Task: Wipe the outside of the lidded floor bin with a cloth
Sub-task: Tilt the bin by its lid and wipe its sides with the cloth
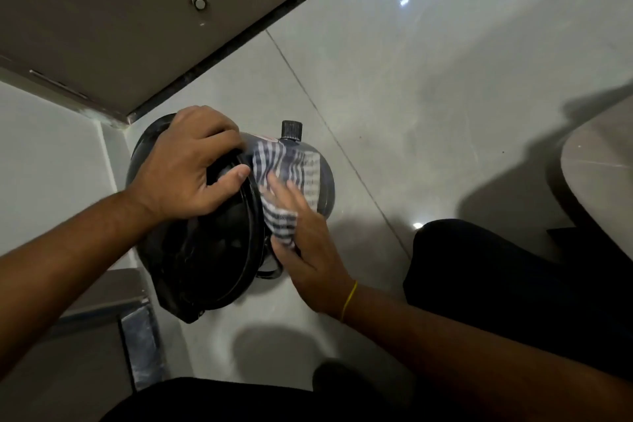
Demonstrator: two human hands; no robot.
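Observation:
A small round bin (pixel 322 181) with a black lid (pixel 212 260) stands on the pale floor tiles, tilted toward me, its shiny side facing right. My left hand (pixel 185 164) grips the lid's upper rim, fingers curled over it. My right hand (pixel 305 243) presses a blue-and-white checked cloth (pixel 279 178) flat against the bin's side, just right of the lid rim. The fingers are blurred. A black foot pedal (pixel 292 129) sticks out at the bin's far side. A yellow band circles my right wrist.
A brown door (pixel 144 20) with a round stopper stands behind the bin, its bottom edge close to the lid. A white wall is at the left. A low grey ledge (pixel 113 288) sits at the lower left. A pale rounded surface (pixel 603 168) reaches in from the right. My dark-clothed knee (pixel 479 271) is at the right.

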